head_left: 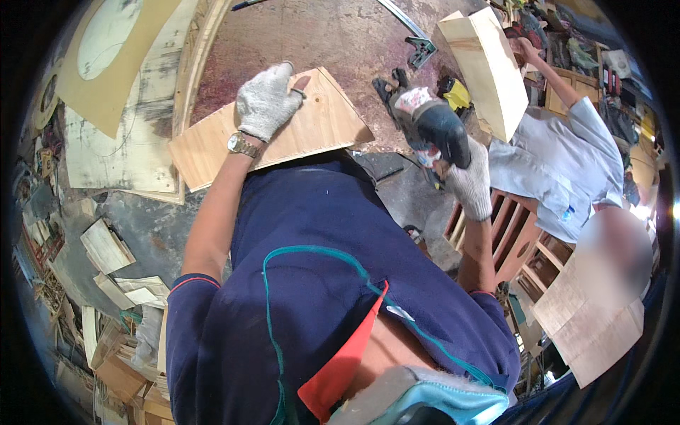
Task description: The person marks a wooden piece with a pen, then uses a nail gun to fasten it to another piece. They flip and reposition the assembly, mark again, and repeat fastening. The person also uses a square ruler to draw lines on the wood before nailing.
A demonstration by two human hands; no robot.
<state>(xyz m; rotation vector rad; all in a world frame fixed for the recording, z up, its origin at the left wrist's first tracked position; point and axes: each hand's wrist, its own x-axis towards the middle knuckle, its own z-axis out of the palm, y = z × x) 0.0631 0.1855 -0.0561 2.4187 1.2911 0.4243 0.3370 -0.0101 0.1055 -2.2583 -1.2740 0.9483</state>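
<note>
My left hand, in a grey knit glove with a metal watch at the wrist, presses flat on a light plywood panel that lies on a reddish worktable. My right hand, also gloved, grips a dark handheld power tool to the right of the panel, held just off the panel's right corner. My navy shirt fills the lower middle and hides the near edge of the panel.
Another person in a light blue shirt at right holds a pale wooden box piece. A reddish wooden slatted frame stands below. Plywood sheets lie at left, wood offcuts on the floor, and plywood boards at lower right.
</note>
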